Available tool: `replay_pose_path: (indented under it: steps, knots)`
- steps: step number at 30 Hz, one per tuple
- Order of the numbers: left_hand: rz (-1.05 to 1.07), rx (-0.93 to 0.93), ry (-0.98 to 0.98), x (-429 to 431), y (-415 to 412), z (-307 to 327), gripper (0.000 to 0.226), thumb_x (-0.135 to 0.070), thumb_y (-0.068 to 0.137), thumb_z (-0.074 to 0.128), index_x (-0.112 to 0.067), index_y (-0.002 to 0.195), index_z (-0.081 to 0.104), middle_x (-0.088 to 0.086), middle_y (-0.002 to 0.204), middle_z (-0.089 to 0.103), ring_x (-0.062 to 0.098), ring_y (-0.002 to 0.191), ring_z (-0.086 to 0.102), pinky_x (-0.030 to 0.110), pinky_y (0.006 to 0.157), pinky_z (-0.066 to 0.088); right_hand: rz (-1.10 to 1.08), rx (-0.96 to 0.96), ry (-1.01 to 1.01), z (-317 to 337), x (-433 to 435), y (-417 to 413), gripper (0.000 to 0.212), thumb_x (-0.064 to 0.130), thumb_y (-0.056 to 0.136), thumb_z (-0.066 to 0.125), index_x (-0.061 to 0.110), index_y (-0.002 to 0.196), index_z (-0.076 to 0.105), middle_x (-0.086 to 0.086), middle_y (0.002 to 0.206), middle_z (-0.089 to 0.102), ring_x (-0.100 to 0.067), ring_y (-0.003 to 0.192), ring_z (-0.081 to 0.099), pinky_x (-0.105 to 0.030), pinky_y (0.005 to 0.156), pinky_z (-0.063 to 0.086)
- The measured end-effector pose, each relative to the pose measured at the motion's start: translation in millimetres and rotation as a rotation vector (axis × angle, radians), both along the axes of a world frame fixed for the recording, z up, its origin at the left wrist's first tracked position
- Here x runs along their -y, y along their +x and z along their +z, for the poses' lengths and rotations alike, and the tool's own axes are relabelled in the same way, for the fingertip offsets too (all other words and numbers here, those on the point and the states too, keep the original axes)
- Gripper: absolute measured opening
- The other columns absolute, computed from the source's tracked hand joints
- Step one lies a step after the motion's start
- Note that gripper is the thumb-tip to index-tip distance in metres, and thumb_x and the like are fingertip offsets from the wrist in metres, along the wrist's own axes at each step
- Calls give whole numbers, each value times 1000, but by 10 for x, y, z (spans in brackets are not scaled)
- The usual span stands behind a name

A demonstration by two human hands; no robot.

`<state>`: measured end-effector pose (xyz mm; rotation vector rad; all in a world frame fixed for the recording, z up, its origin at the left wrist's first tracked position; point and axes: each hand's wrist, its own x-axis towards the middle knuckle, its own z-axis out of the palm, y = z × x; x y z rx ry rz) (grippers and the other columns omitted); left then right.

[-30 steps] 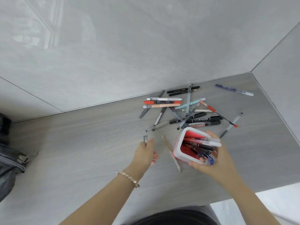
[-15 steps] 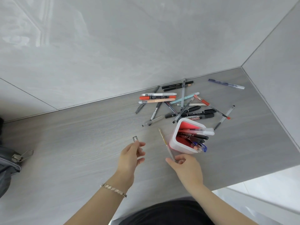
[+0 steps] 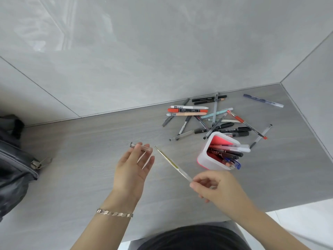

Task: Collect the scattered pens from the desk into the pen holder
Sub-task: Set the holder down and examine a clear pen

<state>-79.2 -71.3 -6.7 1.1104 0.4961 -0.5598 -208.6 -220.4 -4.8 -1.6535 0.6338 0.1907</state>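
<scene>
A white pen holder (image 3: 204, 156) with a red inside stands on the grey desk, holding several pens. Behind it lies a scattered pile of pens (image 3: 203, 117), and a blue pen (image 3: 262, 100) rests apart near the corner. My left hand (image 3: 132, 171) holds a clear pen cap (image 3: 141, 147) at its fingertips, left of the holder. My right hand (image 3: 216, 186) pinches the near end of a thin clear pen (image 3: 171, 162) with a yellowish core, its tip pointing up and left toward the cap.
A dark grey bag (image 3: 14, 165) with a metal zipper pull sits at the left edge of the desk. Grey walls meet in a corner at the back right. The desk's front edge runs just below my right hand.
My right hand has let go of the holder and picked up the thin clear pen from the desk. My left hand has shifted left and turned the cap sideways.
</scene>
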Motion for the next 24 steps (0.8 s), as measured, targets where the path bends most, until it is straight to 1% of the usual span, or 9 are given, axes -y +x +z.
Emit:
replay_pose_path:
  steps: [4,6,11,18,21,24]
  knots:
    - [5,-11,-72,4,-19,29,13,-15,90,52,-12,81,61,1,80,68,14,78,62,24,64,56,13,2,-26,126,-12,6,23,12,73,72,28,57,69,13,49,62,-1,48,51,-16,47,47]
    - [23,-23,-107,11,-38,39,12,-14,89,53,-11,82,61,0,74,70,14,75,63,23,60,57,11,6,-39,146,-11,15,23,11,72,73,28,57,69,13,49,62,-1,48,51,-16,48,47]
    - [51,-35,-179,9,-52,76,10,-14,91,51,-10,85,59,-2,69,69,9,63,64,22,59,56,12,20,-63,183,9,17,22,12,71,74,27,57,69,13,51,63,0,49,52,-14,50,46]
    - [25,-29,-218,4,-61,114,15,-14,91,49,-10,80,59,-1,68,69,7,61,65,21,60,57,46,33,-122,190,43,30,22,13,71,74,29,57,69,17,55,64,0,52,53,-10,49,43]
    - [-24,20,-178,3,-75,135,17,-13,91,48,-10,78,59,0,68,69,9,63,65,23,59,57,56,42,-134,218,54,28,22,12,71,74,29,57,69,17,54,64,1,51,53,-9,48,42]
    - [-173,128,5,-16,-90,170,18,-9,90,49,-8,76,61,3,68,69,15,66,67,27,61,59,64,70,-179,234,92,35,21,13,72,74,29,59,69,16,55,64,0,52,53,-8,51,42]
